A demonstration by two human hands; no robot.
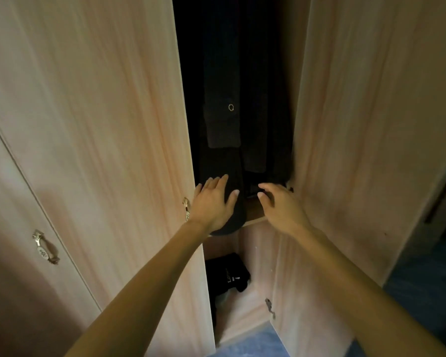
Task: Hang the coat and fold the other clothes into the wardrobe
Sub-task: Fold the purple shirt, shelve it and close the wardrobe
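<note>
A dark coat [223, 124] with a pocket flap and a metal snap hangs inside the open wardrobe. Below it a dark garment [236, 210] lies on a wooden shelf [255, 220] and droops over the shelf's front edge. My left hand [213, 202] lies flat on this garment with straight fingers. My right hand [281, 204] hovers just right of it over the shelf, fingers loosely curled and holding nothing. On the wardrobe floor lies a folded black piece of clothing [228, 271] with pale print.
Two pale wooden doors stand open, the left door [101, 124] and the right door [371, 137]. Another closed door with a metal handle [43, 247] is at far left. Blue floor [247, 343] shows at the bottom. The gap between the doors is narrow.
</note>
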